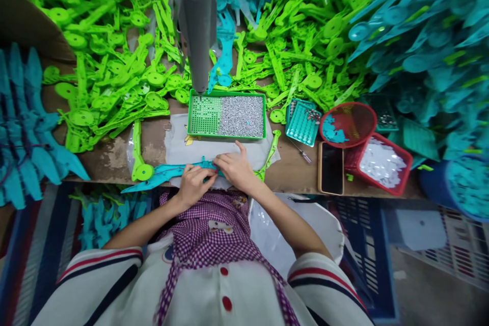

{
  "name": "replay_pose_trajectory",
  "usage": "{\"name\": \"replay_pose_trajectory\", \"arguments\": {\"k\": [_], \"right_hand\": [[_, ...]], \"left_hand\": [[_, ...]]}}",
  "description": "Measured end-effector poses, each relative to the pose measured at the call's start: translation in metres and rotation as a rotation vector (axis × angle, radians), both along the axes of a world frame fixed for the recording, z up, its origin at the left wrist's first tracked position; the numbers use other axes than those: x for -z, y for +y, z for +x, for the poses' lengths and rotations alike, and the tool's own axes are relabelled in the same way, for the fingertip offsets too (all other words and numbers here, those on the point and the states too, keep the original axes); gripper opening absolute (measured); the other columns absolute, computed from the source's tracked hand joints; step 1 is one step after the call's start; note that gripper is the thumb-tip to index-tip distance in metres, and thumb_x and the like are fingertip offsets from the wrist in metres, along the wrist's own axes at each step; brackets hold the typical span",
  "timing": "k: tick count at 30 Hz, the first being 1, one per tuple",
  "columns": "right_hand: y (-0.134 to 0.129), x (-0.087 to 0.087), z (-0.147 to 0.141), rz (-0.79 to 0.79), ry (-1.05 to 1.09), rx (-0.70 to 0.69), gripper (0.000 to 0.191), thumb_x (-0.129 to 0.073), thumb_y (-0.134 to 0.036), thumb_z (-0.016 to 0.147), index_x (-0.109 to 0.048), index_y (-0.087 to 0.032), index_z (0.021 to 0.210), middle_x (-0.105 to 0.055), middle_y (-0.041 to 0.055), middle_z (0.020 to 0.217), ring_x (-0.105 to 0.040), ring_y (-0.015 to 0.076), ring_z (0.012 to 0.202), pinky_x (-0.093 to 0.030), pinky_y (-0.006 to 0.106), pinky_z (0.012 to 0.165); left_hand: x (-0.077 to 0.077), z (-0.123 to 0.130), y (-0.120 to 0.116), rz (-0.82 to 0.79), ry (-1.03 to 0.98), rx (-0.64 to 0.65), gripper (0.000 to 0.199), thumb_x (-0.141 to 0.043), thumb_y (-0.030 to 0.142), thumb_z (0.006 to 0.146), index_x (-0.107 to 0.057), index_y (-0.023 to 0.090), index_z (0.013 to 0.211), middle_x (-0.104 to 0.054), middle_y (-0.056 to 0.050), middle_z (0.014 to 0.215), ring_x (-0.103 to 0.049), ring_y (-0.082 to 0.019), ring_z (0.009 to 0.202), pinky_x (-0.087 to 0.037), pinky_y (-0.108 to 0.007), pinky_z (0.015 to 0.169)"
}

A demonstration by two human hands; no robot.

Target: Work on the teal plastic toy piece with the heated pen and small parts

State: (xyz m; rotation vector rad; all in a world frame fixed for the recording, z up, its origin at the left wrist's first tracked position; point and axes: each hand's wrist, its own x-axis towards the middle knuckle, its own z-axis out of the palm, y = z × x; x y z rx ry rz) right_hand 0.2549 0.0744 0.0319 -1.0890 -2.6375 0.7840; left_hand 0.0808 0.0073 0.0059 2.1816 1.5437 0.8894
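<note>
A long turquoise plastic part [162, 173] lies at the table's front edge, its pointed end to the left. My left hand [194, 184] is closed on it, fingers bent and pressed together near its middle. From the other side my right hand [235, 167] grips its right portion, thumb and fingers close to the left fingertips. Anything small between the fingertips is hidden. Just beyond the hands sits a green tray [227, 137], with small metal screws filling its right half and a perforated grid showing at left. The grey electric screwdriver [196, 35] hangs tip-down over the tray's left end.
Bright green plastic parts [114, 76] pile up at the back. More turquoise parts [424, 30] rise at right. A teal tray [302, 125], a red basket [349, 117], a red bin of white pieces [384, 163] and a phone [330, 168] stand right of my hands.
</note>
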Motion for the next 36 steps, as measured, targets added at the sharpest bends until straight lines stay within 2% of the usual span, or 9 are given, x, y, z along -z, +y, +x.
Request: {"name": "replay_pose_trajectory", "arguments": {"k": [5,9,12,15,20,26,28,31,36], "right_hand": [[0.005,-0.002,0.009,-0.223,0.103,0.092,0.020,-0.051,-0.031,0.095,-0.067,-0.022,0.102,-0.073,0.0047,0.106,-0.062,0.0208,0.105,-0.012,0.053,0.112],[0.004,-0.001,0.000,-0.206,0.019,0.143,0.013,-0.055,-0.030,0.092,-0.064,-0.021,0.090,-0.072,0.0045,0.097,-0.060,0.0222,0.100,-0.016,0.052,0.108],[0.001,0.000,-0.006,-0.171,-0.043,0.152,0.007,-0.056,-0.026,0.091,-0.060,-0.020,0.091,-0.070,0.0048,0.097,-0.057,0.0227,0.100,-0.019,0.050,0.105],[0.000,0.000,-0.009,-0.144,-0.071,0.150,0.004,-0.055,-0.023,0.091,-0.058,-0.020,0.091,-0.069,0.0052,0.098,-0.055,0.0230,0.100,-0.021,0.047,0.102],[0.004,0.002,-0.009,-0.169,-0.049,0.148,0.006,-0.054,-0.021,0.090,-0.058,-0.020,0.086,-0.069,0.0049,0.095,-0.055,0.0226,0.099,-0.022,0.047,0.101],[0.008,0.000,0.008,-0.368,0.136,0.145,0.013,-0.053,-0.022,0.092,-0.065,-0.021,0.095,-0.072,0.0047,0.106,-0.060,0.0217,0.108,-0.022,0.053,0.108],[0.010,-0.004,0.014,-0.369,0.229,0.212,0.018,-0.053,-0.027,0.092,-0.066,-0.022,0.103,-0.072,0.0058,0.110,-0.062,0.0218,0.109,-0.031,0.049,0.105],[0.017,-0.017,0.014,-0.272,0.419,0.415,0.024,-0.052,-0.036,0.093,-0.067,-0.022,0.106,-0.072,0.0061,0.108,-0.064,0.0197,0.104,-0.044,0.040,0.095],[0.042,-0.056,-0.003,-0.117,0.689,0.550,0.023,-0.053,-0.039,0.093,-0.068,-0.024,0.103,-0.073,0.0020,0.103,-0.065,0.0154,0.097,-0.049,0.034,0.090]], "left_hand": [[-0.003,0.001,0.002,-0.018,0.027,0.014,0.021,-0.053,0.027,0.096,-0.065,0.020,0.080,-0.073,0.002,0.074,-0.062,-0.014,0.066,-0.034,-0.031,0.071],[-0.005,-0.001,0.000,0.015,0.102,0.034,0.020,-0.053,0.026,0.096,-0.066,0.019,0.083,-0.074,0.001,0.077,-0.060,-0.015,0.067,-0.033,-0.032,0.071],[-0.008,-0.004,0.000,0.086,0.137,0.033,0.016,-0.056,0.025,0.095,-0.070,0.020,0.088,-0.075,-0.001,0.088,-0.059,-0.016,0.075,-0.032,-0.033,0.072],[-0.009,-0.006,0.006,0.109,0.163,0.004,0.015,-0.060,0.029,0.093,-0.073,0.023,0.087,-0.073,-0.002,0.086,-0.057,-0.017,0.076,-0.031,-0.034,0.071],[-0.010,-0.005,0.018,0.005,0.187,-0.021,0.013,-0.065,0.032,0.089,-0.075,0.026,0.083,-0.071,-0.002,0.085,-0.055,-0.019,0.081,-0.029,-0.036,0.074],[-0.018,-0.002,0.024,-0.160,0.241,-0.060,0.012,-0.068,0.035,0.086,-0.074,0.026,0.080,-0.068,-0.004,0.107,-0.055,-0.023,0.095,-0.027,-0.038,0.078],[-0.018,-0.001,0.024,-0.159,0.257,-0.081,0.013,-0.068,0.036,0.086,-0.074,0.025,0.081,-0.066,-0.006,0.112,-0.056,-0.024,0.095,-0.027,-0.039,0.078],[-0.015,0.000,0.023,-0.106,0.270,-0.091,0.015,-0.066,0.035,0.087,-0.074,0.025,0.080,-0.068,-0.007,0.113,-0.057,-0.024,0.095,-0.027,-0.040,0.079],[-0.012,0.000,0.014,-0.050,0.323,-0.049,0.021,-0.057,0.032,0.093,-0.076,0.029,0.086,-0.068,-0.007,0.120,-0.059,-0.026,0.103,-0.027,-0.043,0.085]]}}
